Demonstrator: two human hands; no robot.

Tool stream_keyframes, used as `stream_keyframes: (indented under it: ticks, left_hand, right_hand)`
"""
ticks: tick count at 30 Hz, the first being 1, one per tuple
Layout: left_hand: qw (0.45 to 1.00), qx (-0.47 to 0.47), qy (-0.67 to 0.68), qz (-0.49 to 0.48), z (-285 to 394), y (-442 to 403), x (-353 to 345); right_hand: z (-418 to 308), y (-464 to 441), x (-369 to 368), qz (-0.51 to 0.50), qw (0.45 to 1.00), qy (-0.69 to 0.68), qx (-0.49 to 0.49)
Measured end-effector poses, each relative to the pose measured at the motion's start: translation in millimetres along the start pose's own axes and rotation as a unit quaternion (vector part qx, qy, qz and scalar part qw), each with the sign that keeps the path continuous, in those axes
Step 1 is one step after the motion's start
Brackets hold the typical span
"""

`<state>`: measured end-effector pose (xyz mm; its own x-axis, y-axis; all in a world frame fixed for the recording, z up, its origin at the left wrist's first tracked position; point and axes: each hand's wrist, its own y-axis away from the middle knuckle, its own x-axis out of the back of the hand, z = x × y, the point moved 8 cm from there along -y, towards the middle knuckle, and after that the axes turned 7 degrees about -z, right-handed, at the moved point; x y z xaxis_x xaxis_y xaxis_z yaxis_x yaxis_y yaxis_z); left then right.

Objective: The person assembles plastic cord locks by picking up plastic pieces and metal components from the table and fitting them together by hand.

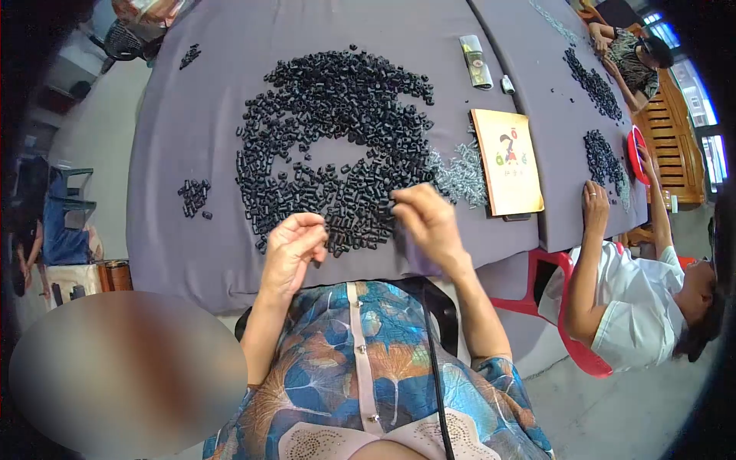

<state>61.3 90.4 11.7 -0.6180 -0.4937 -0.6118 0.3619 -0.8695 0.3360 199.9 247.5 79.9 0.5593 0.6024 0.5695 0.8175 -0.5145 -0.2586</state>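
Observation:
A large spread of small black cylindrical pieces (337, 100) lies on the grey cloth before me. At its near edge my left hand (294, 249) is raised with thumb and fingers pinched together; what is between them, if anything, is too small to make out. My right hand (428, 222) hovers at the near right side of the spread, its thumb and fingertips closed on a small black piece. To the right of the spread lies a heap of thin silvery screw-like pieces (462, 175).
Beside the silvery heap is a book (507, 162) with a drawn figure. Farther back lie a packet (476, 61) and a small white object (507, 84). A smaller black cluster (195, 198) sits left. At right, people work by black piles (604, 159) and a red basin (637, 156).

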Motion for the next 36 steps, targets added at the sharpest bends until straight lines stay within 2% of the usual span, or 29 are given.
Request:
stream_keyframes:
  ticks: [4, 7, 11, 12, 14, 17, 22, 27, 31, 36]
  left_hand:
    - [0.995, -0.082, -0.040, 0.049, 28.6, 6.2, 32.5]
    - [0.964, -0.177, -0.145, 0.133, 63.8, 20.7, 67.4]
    - [0.871, -0.256, -0.333, 0.253, 96.4, 43.4, 104.2]
    - [0.843, -0.235, -0.392, 0.283, 101.8, 48.2, 110.3]
    - [0.802, -0.258, -0.460, 0.279, 105.0, 47.7, 132.0]
    - [0.741, -0.261, -0.547, 0.290, 111.7, 46.5, 125.4]
    - [0.689, -0.263, -0.596, 0.318, 111.2, 43.4, 112.5]
    - [0.671, -0.275, -0.606, 0.328, 109.1, 43.5, 109.1]
    - [0.655, -0.272, -0.622, 0.333, 108.3, 42.0, 104.1]
    - [0.646, -0.274, -0.629, 0.335, 108.1, 42.0, 101.5]
  right_hand:
    - [49.9, -9.0, 49.7, 0.081, 0.987, 0.104, -0.092]
    - [77.2, -16.8, 62.6, 0.101, 0.966, 0.215, -0.097]
    - [73.3, -22.6, 57.8, 0.082, 0.951, 0.289, -0.080]
    - [71.7, -24.1, 56.3, 0.075, 0.947, 0.304, -0.073]
    - [80.5, -25.2, 59.4, 0.078, 0.951, 0.290, -0.081]
    - [86.5, -24.2, 63.1, 0.075, 0.952, 0.285, -0.081]
    - [87.0, -22.3, 64.2, 0.090, 0.958, 0.258, -0.087]
    - [66.8, -18.7, 66.7, 0.083, 0.969, 0.220, -0.079]
    - [65.3, -17.4, 49.9, 0.023, 0.965, 0.257, -0.048]
    - [74.2, -26.9, 51.6, 0.084, 0.956, 0.282, -0.017]
